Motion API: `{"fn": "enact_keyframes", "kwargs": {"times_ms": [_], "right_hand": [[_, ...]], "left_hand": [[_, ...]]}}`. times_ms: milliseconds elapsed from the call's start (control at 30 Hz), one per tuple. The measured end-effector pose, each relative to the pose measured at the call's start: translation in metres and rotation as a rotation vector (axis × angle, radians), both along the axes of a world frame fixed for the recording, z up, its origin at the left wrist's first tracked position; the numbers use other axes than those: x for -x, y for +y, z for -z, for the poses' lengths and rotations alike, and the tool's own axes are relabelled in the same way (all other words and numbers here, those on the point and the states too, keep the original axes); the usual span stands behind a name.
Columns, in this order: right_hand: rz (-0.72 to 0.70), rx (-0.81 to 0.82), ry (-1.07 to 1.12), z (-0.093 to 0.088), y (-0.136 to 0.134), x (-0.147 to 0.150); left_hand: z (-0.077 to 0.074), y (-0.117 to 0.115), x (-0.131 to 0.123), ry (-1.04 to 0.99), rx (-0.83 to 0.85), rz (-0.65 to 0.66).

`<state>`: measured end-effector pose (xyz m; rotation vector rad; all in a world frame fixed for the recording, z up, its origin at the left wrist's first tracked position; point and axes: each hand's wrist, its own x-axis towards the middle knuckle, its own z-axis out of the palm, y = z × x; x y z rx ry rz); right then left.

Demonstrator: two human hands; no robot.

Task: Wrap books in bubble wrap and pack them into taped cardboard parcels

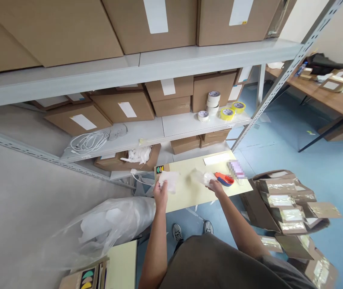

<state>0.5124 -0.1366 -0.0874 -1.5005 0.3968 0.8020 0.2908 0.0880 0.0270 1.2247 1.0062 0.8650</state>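
My left hand is closed on a thin white sheet, with the thumb on top. It is over the left part of a pale yellow table. To the right, my right hand grips a crumpled translucent plastic bag; whether something is inside I cannot tell. Just beyond that hand lies a red and blue tape dispenser. A pixelated purple item and a white strip lie farther back on the table. A cardboard piece with coloured shapes lies at its left end.
Ahead stands a metal shelf with cardboard boxes, tape rolls and a coiled white cable. A large clear bag of white material stands left. Flattened cartons pile on the floor at right. A wooden desk stands beyond.
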Motion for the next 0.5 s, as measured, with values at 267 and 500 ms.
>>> {"fn": "enact_keyframes", "kwargs": {"times_ms": [267,500], "right_hand": [[0.091,0.04,-0.134,-0.013,-0.038,-0.016],[0.096,0.015,-0.316,-0.033,-0.056,-0.033]], "left_hand": [[-0.011,-0.013,-0.036,-0.377,0.39,0.002],[0.059,0.034,0.01,-0.209,0.454,-0.315]]}}
